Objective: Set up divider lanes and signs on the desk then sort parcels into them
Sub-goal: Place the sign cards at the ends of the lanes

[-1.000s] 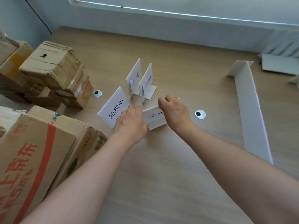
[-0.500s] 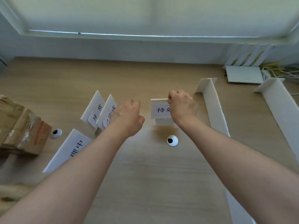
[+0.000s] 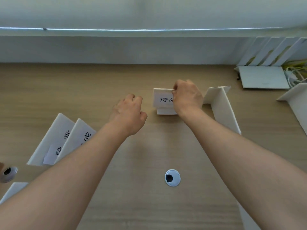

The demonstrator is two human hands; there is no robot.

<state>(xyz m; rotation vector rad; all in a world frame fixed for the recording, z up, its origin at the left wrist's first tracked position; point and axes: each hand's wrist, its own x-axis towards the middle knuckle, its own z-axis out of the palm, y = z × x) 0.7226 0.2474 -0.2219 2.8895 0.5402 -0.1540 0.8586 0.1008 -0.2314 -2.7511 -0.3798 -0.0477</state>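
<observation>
My right hand [image 3: 187, 97] pinches the top edge of a small white sign [image 3: 162, 100], thumb and fingers curled over its right corner, so only the first printed characters show to the left of my knuckles. The sign stands upright on its white foot, which rests on the wooden desk [image 3: 136, 205] just left of the near end of a long white divider [image 3: 222, 108]. That divider stands on edge and runs from its folded far end toward me along my right forearm; the gap between it and the sign is narrow. A second divider [image 3: 295, 103] stands further right, partly cut off by the picture's edge, with a lane of bare desk between the two. My left hand [image 3: 129, 113] hangs just left of the sign with fingers curled in and nothing in them, close to the sign but not touching it. Left of that forearm, two more white signs [image 3: 66, 140] lean one behind the other, their lower right corners hidden by my arm, and the corner of another white board [image 3: 13, 188] pokes in at the lower left edge. Between my forearms lies open wood with a round grey cable port [image 3: 172, 177] in it; another port [image 3: 8, 173] sits at the far left edge. Beyond the signs the desk runs bare to the wall, while the far right corner holds a flat white panel [image 3: 262, 77], white slats leaning on the wall, and some cables.
</observation>
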